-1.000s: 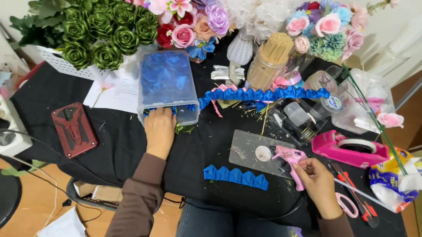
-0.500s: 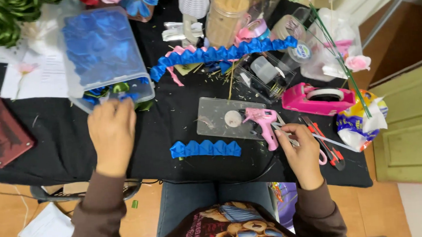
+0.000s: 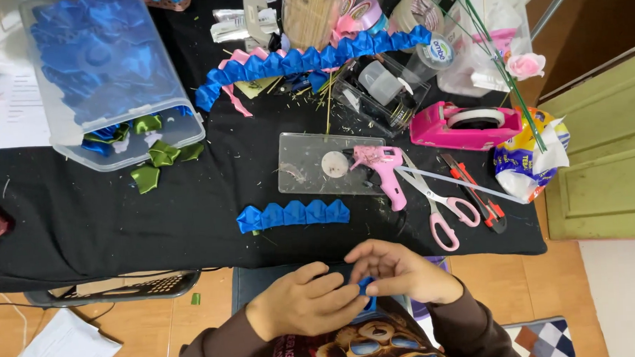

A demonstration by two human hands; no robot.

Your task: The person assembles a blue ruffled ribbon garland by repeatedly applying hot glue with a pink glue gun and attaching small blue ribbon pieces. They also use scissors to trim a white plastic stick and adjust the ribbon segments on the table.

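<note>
Below the table's front edge, over my lap, my left hand (image 3: 305,300) and my right hand (image 3: 400,271) meet, fingertips pinched together on a small blue ribbon piece (image 3: 366,286). On the black tablecloth (image 3: 105,223) just above them lies a short strip of folded blue ribbon petals (image 3: 293,214). A longer blue petal strip (image 3: 305,60) curves across the far part of the table. A clear plastic box (image 3: 106,80) holding blue and green ribbon pieces sits at the left.
A pink glue gun (image 3: 383,170) rests on a clear plate (image 3: 310,168). Pink-handled scissors (image 3: 436,205), a red cutter (image 3: 475,191), a pink tape dispenser (image 3: 465,124) and a snack bag (image 3: 527,155) lie to the right. Loose green ribbon pieces (image 3: 156,164) lie by the box.
My left hand left the plastic box and my right hand left the glue gun; both came back to my lap and joined on a blue ribbon piece. The view tilted further down.
</note>
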